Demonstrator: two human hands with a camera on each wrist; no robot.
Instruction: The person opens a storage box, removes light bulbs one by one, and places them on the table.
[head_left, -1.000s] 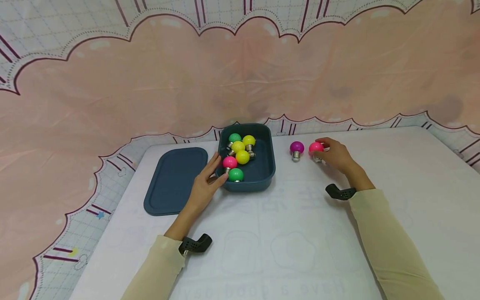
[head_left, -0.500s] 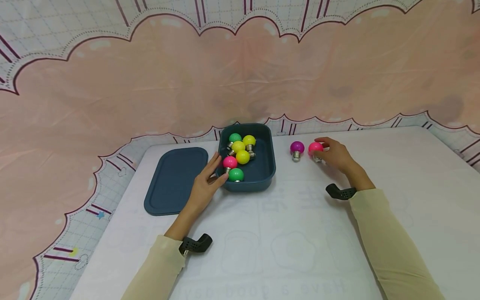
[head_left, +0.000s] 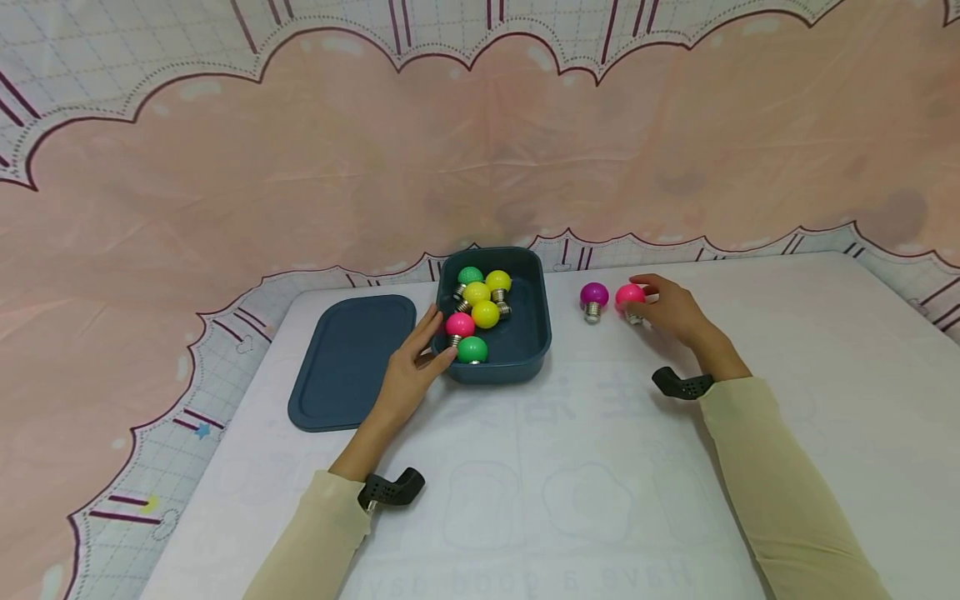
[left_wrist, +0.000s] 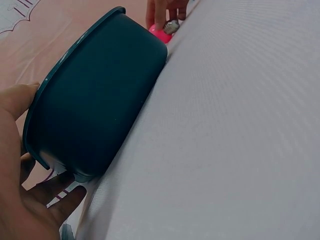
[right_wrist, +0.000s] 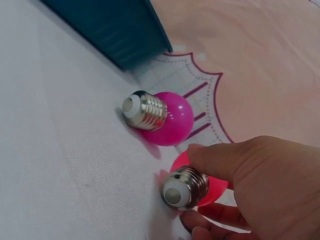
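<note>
Apparent pickup: your right hand (head_left: pixel 675 315) pinches the rightmost bulb (head_left: pixel 629 295); your left hand (head_left: pixel 405 372), unclenched, touches the box (head_left: pixel 501 374). Next, presumably, lift leftward.

Tabletop workspace (head_left: pixel 592 442) before patterned cloth backdrop (head_left: pixel 480 158)

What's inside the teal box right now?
Three yellow bulbs, one pink bulb, a far green bulb and a near green bulb. The near side of the box hides most of that last bulb's base; whatever lies directly beneath the bulbs cannot be seen.

White table (head_left: pixel 600 483) with dark-blue lid (head_left: pixel 352 362), open box (head_left: pixel 528 329), purple bulb (head_left: pixel 594 294), pink bulb (head_left: pixel 628 294).
</note>
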